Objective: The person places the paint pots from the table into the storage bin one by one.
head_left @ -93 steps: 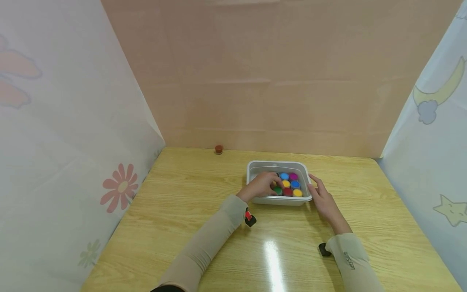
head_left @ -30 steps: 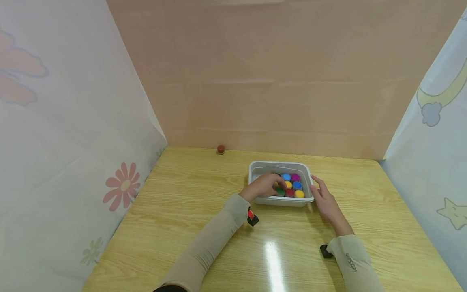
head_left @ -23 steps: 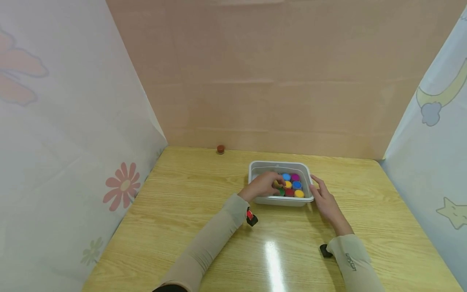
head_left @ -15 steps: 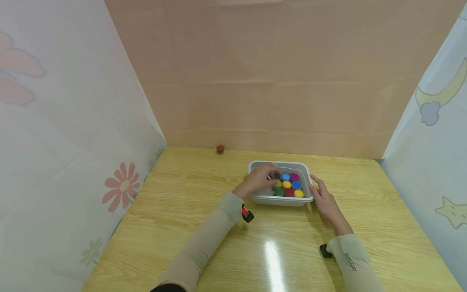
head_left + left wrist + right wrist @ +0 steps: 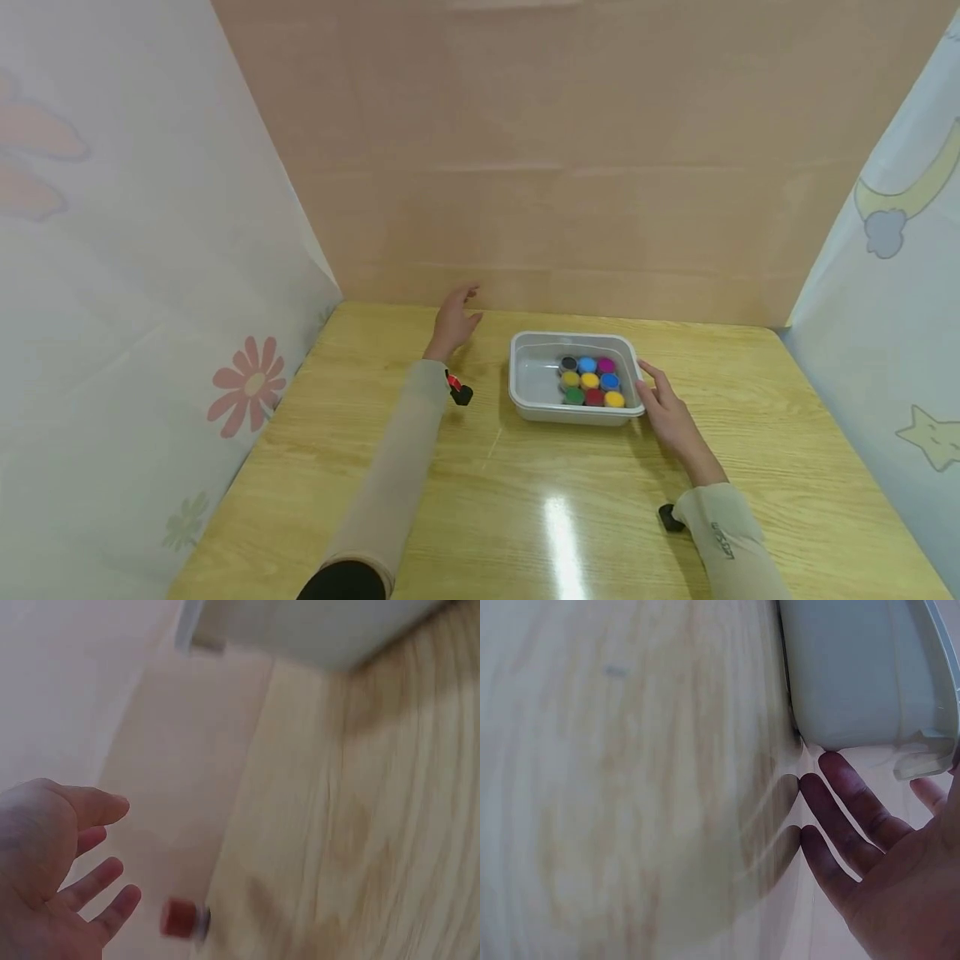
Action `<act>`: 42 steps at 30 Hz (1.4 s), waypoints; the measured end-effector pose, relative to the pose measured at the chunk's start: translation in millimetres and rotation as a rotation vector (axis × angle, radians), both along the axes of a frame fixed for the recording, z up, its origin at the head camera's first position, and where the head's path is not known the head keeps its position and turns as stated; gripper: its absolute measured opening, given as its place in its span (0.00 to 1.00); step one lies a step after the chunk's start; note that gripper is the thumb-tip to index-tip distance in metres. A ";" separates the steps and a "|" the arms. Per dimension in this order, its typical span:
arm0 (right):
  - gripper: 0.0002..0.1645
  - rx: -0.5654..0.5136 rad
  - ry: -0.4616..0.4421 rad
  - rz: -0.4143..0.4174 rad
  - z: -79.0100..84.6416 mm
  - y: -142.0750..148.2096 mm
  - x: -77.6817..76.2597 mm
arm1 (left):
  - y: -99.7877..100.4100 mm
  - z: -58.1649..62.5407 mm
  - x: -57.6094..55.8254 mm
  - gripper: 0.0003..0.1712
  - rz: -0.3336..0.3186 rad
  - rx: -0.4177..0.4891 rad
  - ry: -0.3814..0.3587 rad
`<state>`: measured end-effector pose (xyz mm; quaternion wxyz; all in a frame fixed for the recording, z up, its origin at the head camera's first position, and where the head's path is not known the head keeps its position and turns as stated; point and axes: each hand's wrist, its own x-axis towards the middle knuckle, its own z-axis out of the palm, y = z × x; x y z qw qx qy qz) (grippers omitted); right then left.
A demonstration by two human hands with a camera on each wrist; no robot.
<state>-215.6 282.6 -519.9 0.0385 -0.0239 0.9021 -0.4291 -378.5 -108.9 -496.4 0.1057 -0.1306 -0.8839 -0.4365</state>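
Observation:
My left hand [image 5: 454, 323] reaches over the back of the table with its fingers spread and nothing in them. Near its fingertips in the left wrist view stands a small red-topped jar [image 5: 180, 918], which the hand hides in the head view. A white plastic tub [image 5: 534, 380] holds several little round jars in rows, with tops in black, blue, purple, yellow, green and red, such as the yellow one [image 5: 589, 381]. At the tub's right end my right hand [image 5: 675, 421] touches the rim and side with fairly straight fingers, as the right wrist view also shows.
The wooden table [image 5: 360, 400] meets a brown paper backdrop [image 5: 480, 167] along its far edge. Patterned white panels [image 5: 150, 292] close in the left and right sides.
My left hand has left the jars in the tub and moved left and back, toward the lone red-topped jar. The right hand stays at the tub's right end.

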 end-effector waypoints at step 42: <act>0.39 0.009 0.010 0.016 -1.2 -7.6 -0.5 | -42.6 -33.3 -6.6 0.16 0.032 -0.295 -0.161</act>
